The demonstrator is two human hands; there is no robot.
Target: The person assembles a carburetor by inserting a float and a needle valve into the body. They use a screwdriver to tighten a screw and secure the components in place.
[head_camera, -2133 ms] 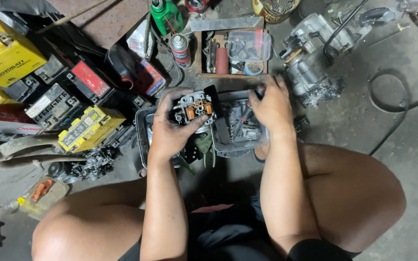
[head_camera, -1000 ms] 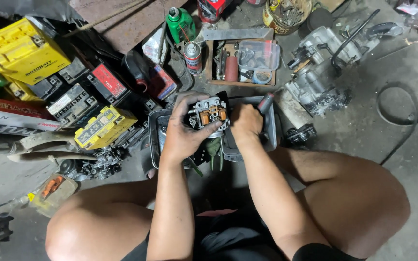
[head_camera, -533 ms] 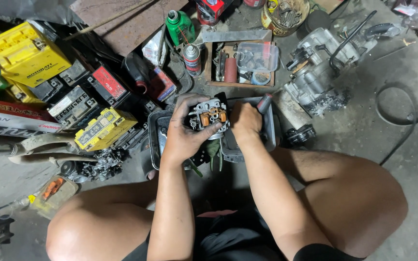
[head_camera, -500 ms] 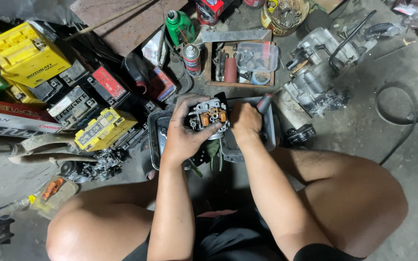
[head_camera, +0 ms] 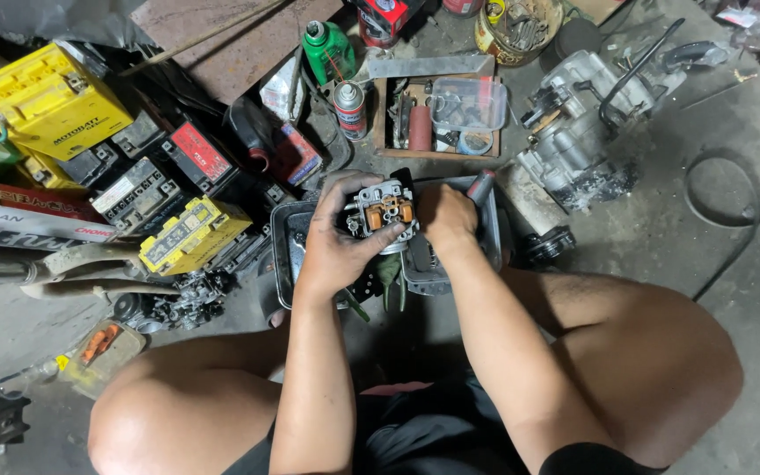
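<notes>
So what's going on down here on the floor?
A person sits on the floor among motorbike parts. The left hand holds a small metal part with orange pieces over a metal tray. The right hand grips a red-handled tool against that part. Yellow and black batteries lie to the left, a wooden box of bits and an engine block ahead.

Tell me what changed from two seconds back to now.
The right hand came in from the right side of the metal tray to the carburetor, closing against it with a red-handled tool. The left hand kept its grip on the carburetor over the tray. The surrounding clutter is unchanged.
</notes>
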